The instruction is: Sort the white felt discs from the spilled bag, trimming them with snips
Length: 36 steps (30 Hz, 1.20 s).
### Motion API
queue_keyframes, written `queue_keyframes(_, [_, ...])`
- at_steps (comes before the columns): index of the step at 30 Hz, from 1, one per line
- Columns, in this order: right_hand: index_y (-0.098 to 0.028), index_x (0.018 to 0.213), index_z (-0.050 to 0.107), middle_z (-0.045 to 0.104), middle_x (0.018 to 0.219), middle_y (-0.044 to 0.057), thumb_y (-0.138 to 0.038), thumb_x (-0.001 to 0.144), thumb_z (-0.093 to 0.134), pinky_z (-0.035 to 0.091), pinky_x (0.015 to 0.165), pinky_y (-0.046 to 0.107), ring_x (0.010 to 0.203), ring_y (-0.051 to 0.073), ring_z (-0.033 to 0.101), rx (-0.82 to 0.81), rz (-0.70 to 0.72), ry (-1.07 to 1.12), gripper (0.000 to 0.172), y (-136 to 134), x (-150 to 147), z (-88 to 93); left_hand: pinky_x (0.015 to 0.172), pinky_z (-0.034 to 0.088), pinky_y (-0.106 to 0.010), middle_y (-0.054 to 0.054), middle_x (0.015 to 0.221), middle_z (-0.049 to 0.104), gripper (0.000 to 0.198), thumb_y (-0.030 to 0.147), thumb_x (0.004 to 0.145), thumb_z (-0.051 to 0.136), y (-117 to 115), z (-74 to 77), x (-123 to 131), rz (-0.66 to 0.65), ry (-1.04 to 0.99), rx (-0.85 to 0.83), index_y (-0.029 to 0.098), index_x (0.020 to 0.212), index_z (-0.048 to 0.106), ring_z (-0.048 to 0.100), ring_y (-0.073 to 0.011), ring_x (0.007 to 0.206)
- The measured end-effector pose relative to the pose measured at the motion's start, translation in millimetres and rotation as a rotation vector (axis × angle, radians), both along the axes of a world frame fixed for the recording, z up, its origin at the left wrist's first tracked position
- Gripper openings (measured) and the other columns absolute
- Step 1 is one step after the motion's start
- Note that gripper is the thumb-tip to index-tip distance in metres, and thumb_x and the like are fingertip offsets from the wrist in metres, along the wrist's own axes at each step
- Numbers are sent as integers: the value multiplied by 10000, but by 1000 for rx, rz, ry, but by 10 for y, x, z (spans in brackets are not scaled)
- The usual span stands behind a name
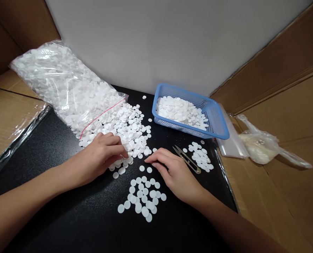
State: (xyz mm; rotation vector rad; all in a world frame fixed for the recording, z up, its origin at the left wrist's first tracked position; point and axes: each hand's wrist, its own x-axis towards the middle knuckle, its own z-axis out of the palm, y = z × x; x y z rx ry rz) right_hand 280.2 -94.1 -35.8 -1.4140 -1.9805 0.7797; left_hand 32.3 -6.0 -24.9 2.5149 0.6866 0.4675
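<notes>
Small white round discs [130, 133] spill in a heap from the mouth of a clear zip bag [64, 84] with a red strip. My left hand [101, 154] rests at the near edge of this heap, fingers bent down onto the discs and the thumb apart; I see nothing gripped in it. My right hand [176, 174] is low over the black tabletop, fingers stretched toward the heap, with two loose discs [145, 169] just beyond its fingertips. Nearer me, a group of spread discs [143, 196] lies mostly in one layer, some overlapping.
A blue plastic basket [190, 130] holding many discs stands at the back. Thread snips [189, 161] and a small disc pile [201, 156] lie right of my right hand. Flat clear bags [231, 140] and a knotted plastic bag [262, 146] sit at the right, beside cardboard [291, 105].
</notes>
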Motion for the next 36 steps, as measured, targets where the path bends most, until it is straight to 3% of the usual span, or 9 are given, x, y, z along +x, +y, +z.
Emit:
queue_keyframes(6, [-217, 1048, 705, 610, 891, 62, -74, 955, 485, 544, 731, 335, 865, 203, 587, 93, 89, -62, 279, -14, -51, -97, 725, 321, -320, -8, 832, 623, 204, 180, 982, 495, -3, -25, -2, 0, -19, 25, 240, 934, 684, 531, -174, 781])
queue_keyframes(10, [-202, 1019, 698, 615, 893, 54, -155, 941, 607, 532, 760, 330, 868, 199, 590, 77, 92, -48, 129, 5, -74, -112, 741, 325, -314, -3, 836, 625, 184, 185, 986, 514, 2, 33, -4, -9, 5, -11, 234, 925, 681, 537, -168, 774])
queue_keyframes(13, [-209, 936, 678, 626, 882, 40, -157, 912, 655, 523, 748, 315, 856, 192, 609, 12, 25, -46, 62, 24, -116, -99, 769, 338, -308, -1, 872, 635, 134, 169, 963, 564, 9, 107, -16, -40, 63, -79, 236, 940, 678, 550, -174, 824])
queue_keyframes(18, [-215, 843, 657, 640, 866, 13, -78, 897, 619, 501, 695, 276, 786, 159, 622, -128, 43, -54, 152, 34, -131, -3, 808, 337, -308, 17, 890, 632, 145, 147, 864, 709, -2, 185, -51, -224, 168, -131, 263, 948, 685, 546, -178, 882])
queue_keyframes(25, [-225, 814, 682, 674, 846, -19, -58, 879, 621, 481, 655, 242, 751, 134, 636, -301, 168, -87, 190, -59, 5, 187, 750, 307, -315, 12, 855, 594, 112, 142, 855, 709, -37, 40, -24, -189, 139, 14, 237, 880, 655, 512, -182, 839])
queue_keyframes(27, [-227, 841, 680, 682, 859, -12, -85, 910, 587, 494, 703, 262, 784, 146, 648, -234, 138, -99, 183, -38, 60, 189, 746, 303, -319, 8, 849, 589, 97, 155, 868, 701, -57, -18, -2, -160, 127, 63, 227, 865, 635, 494, -187, 837])
queue_keyframes(29, [-222, 862, 661, 674, 860, 9, -129, 940, 556, 502, 727, 298, 799, 168, 647, -111, 10, -135, 161, 17, 106, 151, 744, 302, -322, 3, 860, 591, 99, 172, 869, 708, -81, -62, 20, -139, 130, 94, 222, 882, 624, 485, -194, 841])
queue_keyframes(32, [-218, 913, 635, 637, 866, 30, -202, 934, 598, 511, 673, 316, 764, 187, 629, 2, -140, -209, 46, 105, 133, 39, 741, 307, -324, -5, 882, 596, 112, 202, 860, 728, -105, -89, 39, -129, 123, 119, 220, 904, 626, 486, -199, 843])
queue_keyframes(36, [-202, 992, 613, 614, 920, 60, -215, 901, 665, 529, 693, 337, 831, 223, 636, 120, -141, -324, 105, 130, 95, -91, 736, 309, -321, -6, 871, 590, 168, 252, 828, 771, -90, -79, 23, -137, 115, 105, 216, 910, 629, 491, -201, 832])
